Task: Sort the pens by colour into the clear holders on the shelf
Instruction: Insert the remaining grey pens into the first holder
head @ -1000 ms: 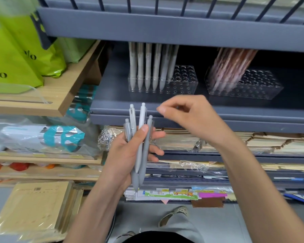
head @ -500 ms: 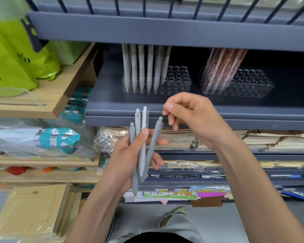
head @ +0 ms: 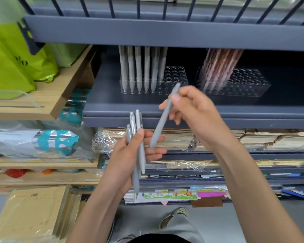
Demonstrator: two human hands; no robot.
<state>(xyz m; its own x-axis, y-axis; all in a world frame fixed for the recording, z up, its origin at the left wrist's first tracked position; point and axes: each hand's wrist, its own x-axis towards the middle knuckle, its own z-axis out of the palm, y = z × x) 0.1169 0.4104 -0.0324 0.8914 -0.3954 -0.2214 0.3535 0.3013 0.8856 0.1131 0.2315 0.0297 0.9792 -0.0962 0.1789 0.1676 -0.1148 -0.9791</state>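
Grey shelf (head: 165, 109) ahead: your right hand (head: 197, 111) pinches one pen (head: 162, 118) near the left holder (head: 175, 76), your left hand (head: 126, 162) grips the spares (head: 138, 125), so straighten it tip-down into a free hole.

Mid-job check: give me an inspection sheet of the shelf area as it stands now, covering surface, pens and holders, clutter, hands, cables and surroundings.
Surface: grey shelf carries two clear holders side by side.
Job's things: left clear holder has stored grey pens upright in its left part, with holes on the right free; right clear holder has reddish-brown pens leaning at its left end.
Clutter: green bags on the wooden shelf; wrapped paper stacks on the shelf below.
Grippers: left hand grips a grey pen bundle of three; right hand pinches a single grey pen, tilted.
Cables: nothing seen.
Surroundings: a shoe on the floor.
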